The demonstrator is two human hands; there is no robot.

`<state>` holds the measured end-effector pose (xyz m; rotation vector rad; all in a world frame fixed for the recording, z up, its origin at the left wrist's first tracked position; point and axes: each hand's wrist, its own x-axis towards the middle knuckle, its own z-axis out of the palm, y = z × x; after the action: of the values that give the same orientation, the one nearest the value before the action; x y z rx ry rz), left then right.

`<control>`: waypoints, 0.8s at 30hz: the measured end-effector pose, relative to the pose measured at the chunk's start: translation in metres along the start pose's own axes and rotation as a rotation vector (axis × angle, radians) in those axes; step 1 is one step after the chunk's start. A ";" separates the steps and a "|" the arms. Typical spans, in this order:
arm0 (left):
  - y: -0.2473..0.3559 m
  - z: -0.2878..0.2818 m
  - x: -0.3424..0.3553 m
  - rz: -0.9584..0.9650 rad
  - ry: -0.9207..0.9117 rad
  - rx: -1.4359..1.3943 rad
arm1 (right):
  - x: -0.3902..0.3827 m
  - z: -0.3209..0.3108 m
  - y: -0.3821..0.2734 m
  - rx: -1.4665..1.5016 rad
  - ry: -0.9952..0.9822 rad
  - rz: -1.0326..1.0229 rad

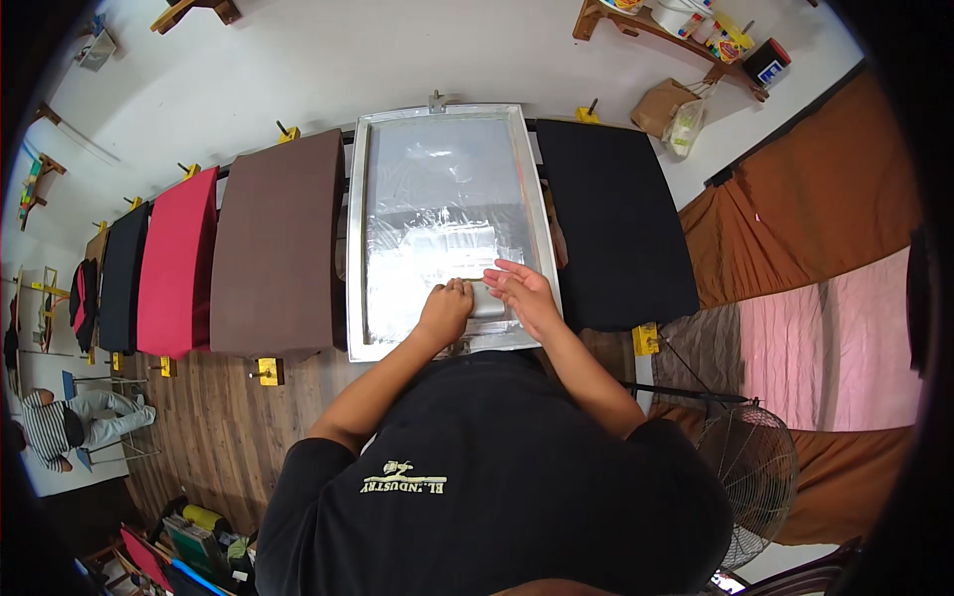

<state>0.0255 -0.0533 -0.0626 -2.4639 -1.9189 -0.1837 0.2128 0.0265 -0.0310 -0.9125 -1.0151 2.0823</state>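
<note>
A metal-framed screen (441, 159) with a shiny, translucent surface lies in front of me on a board in the row. Near the screen's front end is a small silvery-grey flat object (489, 308), partly hidden by my hands and hard to identify. My left hand (445, 313) has its fingers curled at that object's left edge, gripping it. Just right of and above it, my right hand (522, 298) is open, fingers apart, over the object's right part.
Fabric-covered boards flank the screen: brown (273, 238), pink (174, 268) and black (616, 223). Shelves with pots (681, 15) hang on the wall. A fan (745, 477) stands at lower right, near hanging cloths (825, 338). A person (70, 427) sits at the far left.
</note>
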 end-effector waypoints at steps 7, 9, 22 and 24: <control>-0.004 -0.006 0.006 0.009 -0.067 -0.039 | -0.012 0.004 -0.025 0.201 -0.059 0.044; -0.003 -0.005 0.005 0.018 -0.039 -0.030 | -0.014 0.006 -0.030 0.219 -0.064 0.047; -0.001 -0.005 0.006 0.003 -0.051 -0.041 | 0.013 -0.017 -0.012 -0.427 -0.047 -0.148; -0.002 -0.004 0.006 -0.001 -0.046 -0.037 | 0.007 -0.024 0.000 -0.791 -0.072 -0.323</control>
<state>0.0248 -0.0473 -0.0586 -2.5123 -1.9519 -0.1651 0.2278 0.0416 -0.0444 -0.9452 -1.9433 1.4407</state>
